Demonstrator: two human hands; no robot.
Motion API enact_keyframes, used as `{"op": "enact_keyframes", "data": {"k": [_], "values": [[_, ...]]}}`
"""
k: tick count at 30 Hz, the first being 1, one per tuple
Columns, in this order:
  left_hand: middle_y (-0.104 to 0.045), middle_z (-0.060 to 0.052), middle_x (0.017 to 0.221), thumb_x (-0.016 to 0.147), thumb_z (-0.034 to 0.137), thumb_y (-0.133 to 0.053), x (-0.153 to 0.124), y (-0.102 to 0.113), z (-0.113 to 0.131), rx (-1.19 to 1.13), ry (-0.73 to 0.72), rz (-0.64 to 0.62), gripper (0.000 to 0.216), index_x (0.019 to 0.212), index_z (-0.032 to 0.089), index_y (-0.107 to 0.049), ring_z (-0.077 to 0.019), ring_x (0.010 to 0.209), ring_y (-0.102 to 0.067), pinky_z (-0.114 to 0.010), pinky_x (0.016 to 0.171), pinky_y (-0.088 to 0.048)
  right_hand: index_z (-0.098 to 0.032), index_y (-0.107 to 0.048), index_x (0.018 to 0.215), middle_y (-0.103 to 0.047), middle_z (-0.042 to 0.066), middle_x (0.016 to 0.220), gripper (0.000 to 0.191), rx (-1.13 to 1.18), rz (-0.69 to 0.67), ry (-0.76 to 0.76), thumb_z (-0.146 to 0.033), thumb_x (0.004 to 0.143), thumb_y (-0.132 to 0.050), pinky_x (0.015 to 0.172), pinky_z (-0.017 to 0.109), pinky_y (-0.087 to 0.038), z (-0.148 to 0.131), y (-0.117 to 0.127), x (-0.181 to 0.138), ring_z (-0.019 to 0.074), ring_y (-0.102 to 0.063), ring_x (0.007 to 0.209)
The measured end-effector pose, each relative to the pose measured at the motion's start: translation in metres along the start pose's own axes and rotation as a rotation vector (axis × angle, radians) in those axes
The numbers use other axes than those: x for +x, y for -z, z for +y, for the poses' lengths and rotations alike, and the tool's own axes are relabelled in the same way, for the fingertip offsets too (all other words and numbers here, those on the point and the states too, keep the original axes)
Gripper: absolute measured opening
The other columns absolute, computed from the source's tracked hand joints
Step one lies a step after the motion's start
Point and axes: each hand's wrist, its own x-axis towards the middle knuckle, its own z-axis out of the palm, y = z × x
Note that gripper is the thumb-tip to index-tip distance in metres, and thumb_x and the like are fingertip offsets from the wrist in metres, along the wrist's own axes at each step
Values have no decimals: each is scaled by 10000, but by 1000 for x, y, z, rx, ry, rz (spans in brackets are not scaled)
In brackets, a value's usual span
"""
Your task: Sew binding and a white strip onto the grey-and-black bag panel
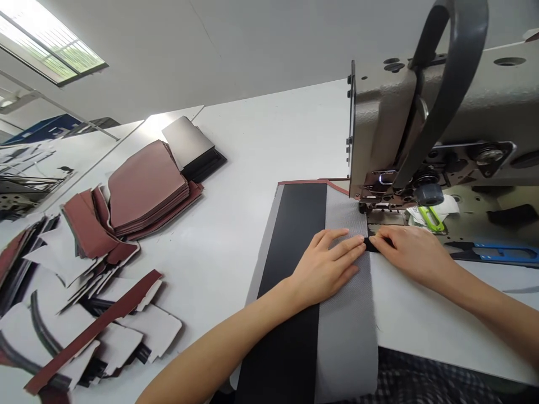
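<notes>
Plainly, one flat, one pinching

At five o'clock in your view, the black-and-grey panel [290, 241] lies on the surface [244, 163]. Your left hand [326, 266] rests flat on it, fingers slightly apart; your right hand [410, 252] has its fingers clamped on a black strip [368, 244] at the edge. The sewing machine [385, 123] stands at two o'clock.

No text, label, brand, number or sign can be read.
</notes>
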Motion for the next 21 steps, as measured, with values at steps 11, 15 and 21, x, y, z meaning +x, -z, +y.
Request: {"op": "enact_keyframes", "data": {"k": [11,15,21], "values": [[-622,-78,1438,1057,323,-437,2,-2,0,-9,-9,-85,373,1368,204,-605,-258,1418,-478,-523,1247,-285,-204,-660,855,-706,65,957,206,-122,247,304,-287,975,-516,754,369,-471,7,-8,-7,254,-630,925],[-620,-77,1439,1057,316,-419,3,-4,-1,-61,-14,-81,375,1363,186,-594,-255,1469,-429,-552,1274,-224,-176,-694,1098,-717,60,1153,244,-59,411,712,-80,966,-513,1084,462,-449,22,-15,-18,263,-578,1210],[-630,-93,1418,1040,309,-453,13,-4,-11,-83,-5,-90,353,1338,192,-602,-258,1462,-446,-553,1263,-255,-224,-720,1179,-722,44,1181,347,23,375,699,-63,936,-532,1106,510,-488,33,-22,-6,263,-595,1239]]}}
